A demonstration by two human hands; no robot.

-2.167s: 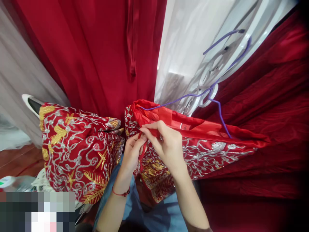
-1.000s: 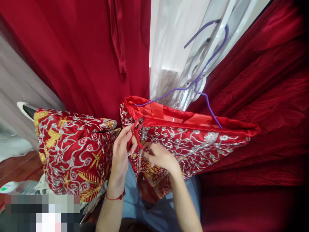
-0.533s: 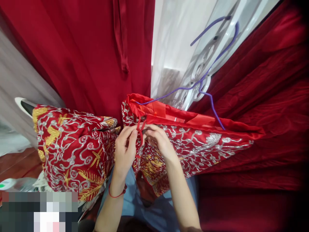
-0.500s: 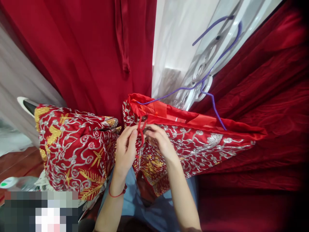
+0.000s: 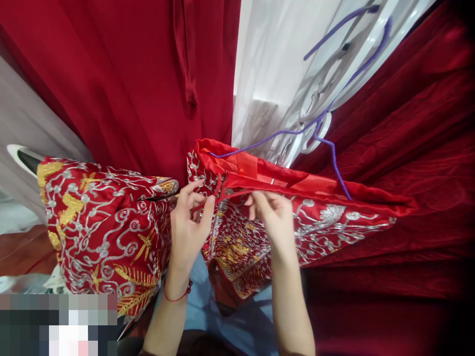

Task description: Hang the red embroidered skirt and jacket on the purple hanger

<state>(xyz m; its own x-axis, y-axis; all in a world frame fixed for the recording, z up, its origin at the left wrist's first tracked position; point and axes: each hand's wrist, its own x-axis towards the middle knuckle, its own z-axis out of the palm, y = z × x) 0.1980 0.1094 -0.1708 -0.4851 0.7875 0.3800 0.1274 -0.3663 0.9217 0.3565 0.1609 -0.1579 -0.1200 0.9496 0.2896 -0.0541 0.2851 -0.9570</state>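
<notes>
A red skirt-like garment (image 5: 319,237) with silver and gold embroidery hangs by its waist from a purple hanger (image 5: 282,132). Its bright red satin waistband (image 5: 371,197) gapes, showing the lining. At the waistband's left part a thin red cord (image 5: 235,193) comes out and runs taut to the right. My right hand (image 5: 276,212) pinches the end of that cord between thumb and fingers. Just left of where the cord emerges is my left hand (image 5: 189,222), thumb and forefinger apart, its other fingers half curled. I see nothing held in it.
Another embroidered red garment (image 5: 107,227) is draped over a white-edged chair back (image 5: 20,155) at left. Plain red cloth (image 5: 148,74) hangs behind. White scrollwork metal (image 5: 319,99) stands behind the hanger, and dark red drapery (image 5: 408,128) fills the right.
My right hand has drawn away to the right, pulling the cord out straight. The fingers of my left hand have come off the cord and spread. The view has shifted slightly.
</notes>
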